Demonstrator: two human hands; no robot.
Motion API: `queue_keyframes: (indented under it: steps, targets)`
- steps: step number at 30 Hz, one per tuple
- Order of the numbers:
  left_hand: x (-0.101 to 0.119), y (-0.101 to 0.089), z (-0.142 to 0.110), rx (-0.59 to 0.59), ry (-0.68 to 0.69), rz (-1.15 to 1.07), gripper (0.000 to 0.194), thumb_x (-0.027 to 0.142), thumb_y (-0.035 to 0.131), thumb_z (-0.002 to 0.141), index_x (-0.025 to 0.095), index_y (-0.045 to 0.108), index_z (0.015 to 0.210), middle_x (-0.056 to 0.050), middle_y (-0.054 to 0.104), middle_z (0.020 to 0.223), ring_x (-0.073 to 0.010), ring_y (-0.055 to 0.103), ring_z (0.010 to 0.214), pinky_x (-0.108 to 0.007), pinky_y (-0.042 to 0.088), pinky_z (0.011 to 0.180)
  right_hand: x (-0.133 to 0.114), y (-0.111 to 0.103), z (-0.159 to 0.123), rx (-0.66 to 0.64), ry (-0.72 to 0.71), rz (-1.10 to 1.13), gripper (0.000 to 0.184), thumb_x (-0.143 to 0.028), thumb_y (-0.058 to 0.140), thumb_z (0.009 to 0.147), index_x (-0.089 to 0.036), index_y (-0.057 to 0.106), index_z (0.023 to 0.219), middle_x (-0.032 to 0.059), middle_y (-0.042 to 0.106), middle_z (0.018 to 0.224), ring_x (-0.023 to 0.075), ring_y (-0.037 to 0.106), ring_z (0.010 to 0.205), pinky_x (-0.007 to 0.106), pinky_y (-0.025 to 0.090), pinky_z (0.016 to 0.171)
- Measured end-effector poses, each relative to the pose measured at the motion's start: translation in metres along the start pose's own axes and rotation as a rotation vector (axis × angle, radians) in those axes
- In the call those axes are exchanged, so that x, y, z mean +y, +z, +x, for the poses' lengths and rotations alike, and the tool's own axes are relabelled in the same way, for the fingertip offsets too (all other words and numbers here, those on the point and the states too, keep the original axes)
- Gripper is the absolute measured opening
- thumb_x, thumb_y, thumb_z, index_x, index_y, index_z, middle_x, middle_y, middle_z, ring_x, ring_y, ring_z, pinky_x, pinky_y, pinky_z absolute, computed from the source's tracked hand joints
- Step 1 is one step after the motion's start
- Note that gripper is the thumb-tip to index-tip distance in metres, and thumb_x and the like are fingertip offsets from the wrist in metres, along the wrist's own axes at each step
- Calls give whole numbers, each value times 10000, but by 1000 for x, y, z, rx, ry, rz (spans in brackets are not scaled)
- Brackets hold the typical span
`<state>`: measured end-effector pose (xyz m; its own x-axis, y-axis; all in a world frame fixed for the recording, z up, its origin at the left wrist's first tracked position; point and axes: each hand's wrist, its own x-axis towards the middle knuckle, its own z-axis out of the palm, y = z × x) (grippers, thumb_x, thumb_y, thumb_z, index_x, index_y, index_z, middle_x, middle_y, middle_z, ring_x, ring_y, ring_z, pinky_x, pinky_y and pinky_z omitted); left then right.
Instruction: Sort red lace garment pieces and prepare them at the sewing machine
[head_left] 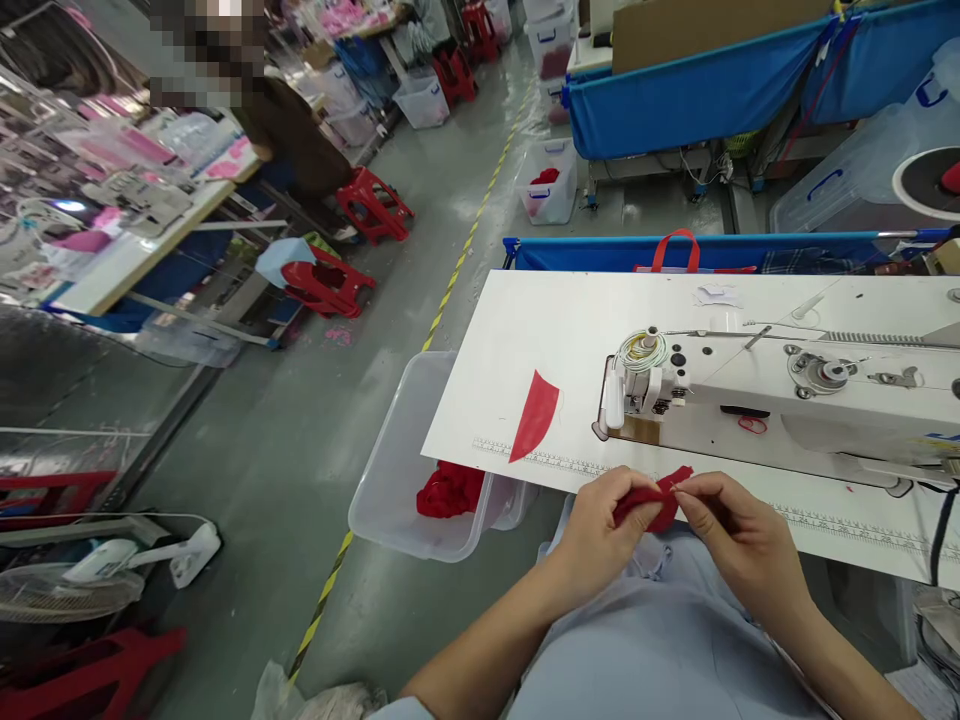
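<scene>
Between both hands, close to my body at the table's front edge, is a piece of red fabric [663, 514]. My left hand [611, 525] is closed on it with thumb and fingers. The fingertips of my right hand [739, 525] pinch the same piece at its other side. A separate red fabric piece [535, 416] with a curved edge lies flat on the white table [517, 320], left of the sewing machine [652, 385]. A printed ruler strip [555, 460] runs along the table's front edge.
A clear plastic bin [382, 480] with red fabric [450, 490] stands on the floor at the table's left end. Small red scissors [752, 425] lie under the machine arm. Across the aisle, a person [292, 140] stands near red stools [373, 205]. A fan [67, 590] is at lower left.
</scene>
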<state>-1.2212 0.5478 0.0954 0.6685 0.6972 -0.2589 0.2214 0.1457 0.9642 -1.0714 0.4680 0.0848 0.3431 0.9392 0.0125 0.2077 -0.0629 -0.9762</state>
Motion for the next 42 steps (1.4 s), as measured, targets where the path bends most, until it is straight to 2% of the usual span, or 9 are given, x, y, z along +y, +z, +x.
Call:
queue_keyframes:
  steps: [3,7,11,15,28,31,34,36,42]
  targets:
    - [4,-5,5,-191,-12,69,492,157,592,809,238,544,1292,0,638,869,-130,560,756,-262,462,711,7,-2,-2,-58,-333,-328,138,-191,533,936,-233,657,892,8,712,698,121,637,546,208,488,515]
    - [6,-7,12,-325,71,66,449,84,579,729,220,625,1154,-32,660,1059,-152,584,891,-262,475,772,13,-2,-5,-32,-518,-489,166,-108,508,942,-223,617,991,18,737,762,114,677,605,189,509,565]
    - [0,-2,13,-246,76,238,106,144,512,825,175,612,835,-9,619,793,-135,535,737,-262,439,685,13,-1,-3,-7,-570,-543,178,-98,520,933,-212,633,1012,15,729,732,113,658,583,190,496,549]
    - [-10,5,13,-128,126,322,188,137,394,885,184,566,826,-42,633,839,-162,560,785,-299,459,748,11,1,-4,13,-653,-570,225,-79,538,913,-212,645,1060,4,696,660,112,597,518,206,464,505]
    - [-30,14,31,-92,-26,278,172,72,449,778,193,554,841,-58,661,947,-192,600,889,-318,487,793,1,-3,-13,-139,-741,-511,322,-45,556,876,-235,647,1119,-7,656,609,138,556,494,252,426,470]
    - [-34,7,34,-22,-110,221,191,154,398,888,185,581,843,-65,679,913,-187,610,866,-326,485,812,-12,-10,-9,-123,-614,-353,231,-124,557,904,-287,670,1023,-26,626,591,133,529,473,251,409,465]
    - [-26,1,30,-43,-111,133,173,306,495,919,191,615,964,-57,693,981,-183,619,909,-312,486,827,-13,-18,2,118,-201,-269,137,-229,550,945,-287,649,1020,-31,582,614,128,503,483,244,408,460]
    - [-20,0,25,-41,-112,101,199,343,550,901,200,621,1020,-51,696,1020,-181,625,928,-298,489,813,-8,-20,9,121,-47,-208,137,-326,571,941,-270,647,1041,-17,572,675,128,490,507,248,412,460]
    - [-18,11,20,29,-78,139,189,324,565,889,202,611,1026,-32,715,911,-172,640,820,-297,492,734,-1,-7,15,-26,-50,-238,230,-410,543,946,-241,673,858,45,650,820,148,554,608,269,452,530]
